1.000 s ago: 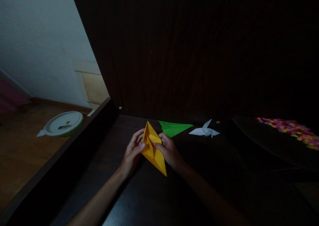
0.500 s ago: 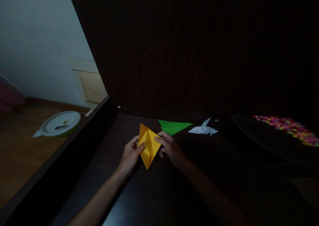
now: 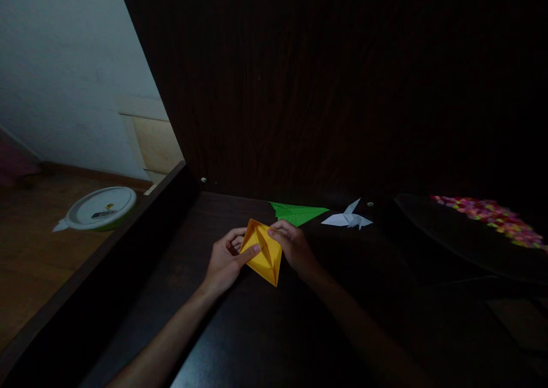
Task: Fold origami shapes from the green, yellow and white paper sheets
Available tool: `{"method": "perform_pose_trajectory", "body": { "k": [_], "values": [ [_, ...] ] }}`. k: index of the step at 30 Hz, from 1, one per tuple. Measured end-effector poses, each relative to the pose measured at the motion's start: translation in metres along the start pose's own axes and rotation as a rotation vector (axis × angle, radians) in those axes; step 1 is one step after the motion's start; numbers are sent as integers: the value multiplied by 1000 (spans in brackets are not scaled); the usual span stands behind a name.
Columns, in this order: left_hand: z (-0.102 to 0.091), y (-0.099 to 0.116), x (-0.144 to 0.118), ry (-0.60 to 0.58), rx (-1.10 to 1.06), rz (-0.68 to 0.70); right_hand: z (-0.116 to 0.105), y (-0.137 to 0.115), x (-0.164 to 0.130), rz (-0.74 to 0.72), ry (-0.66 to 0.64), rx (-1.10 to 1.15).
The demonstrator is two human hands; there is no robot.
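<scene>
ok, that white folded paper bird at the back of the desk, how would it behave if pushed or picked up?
The white paper bird looks like thin folded paper, so probably very light; a push would likely slide it across the dark desk rather than tip it. Its raised point looks thin, so a firm pinch would probably crush or bend it. The creases may lend it slight stiffness.

The yellow folded paper (image 3: pixel 264 253), a long upright diamond a second ago, is now shorter and squatter between the left hand (image 3: pixel 225 261) and right hand (image 3: pixel 294 250), its lower point folded up.
</scene>
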State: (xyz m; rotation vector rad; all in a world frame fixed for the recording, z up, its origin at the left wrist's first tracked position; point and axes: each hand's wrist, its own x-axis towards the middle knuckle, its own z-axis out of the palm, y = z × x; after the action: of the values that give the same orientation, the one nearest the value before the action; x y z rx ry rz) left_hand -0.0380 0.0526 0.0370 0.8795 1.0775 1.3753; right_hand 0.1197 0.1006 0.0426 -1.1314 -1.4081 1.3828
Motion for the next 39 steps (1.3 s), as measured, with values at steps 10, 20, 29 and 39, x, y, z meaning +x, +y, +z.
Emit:
{"method": "perform_pose_trajectory", "body": {
  "k": [10,20,29,39],
  "values": [
    [-4,-8,1,-91,96,-72,-5,4,-2,-241,53,-292],
    [-1,-5,-2,-206,-18,-104,-18,-12,-4,-326,-196,-322],
    [-2,5,-5,-182,-249,-149,-19,-6,2,160,-282,384],
    [-1,8,-3,-82,-465,-208,5,15,0,33,-130,622]
  ]
}}
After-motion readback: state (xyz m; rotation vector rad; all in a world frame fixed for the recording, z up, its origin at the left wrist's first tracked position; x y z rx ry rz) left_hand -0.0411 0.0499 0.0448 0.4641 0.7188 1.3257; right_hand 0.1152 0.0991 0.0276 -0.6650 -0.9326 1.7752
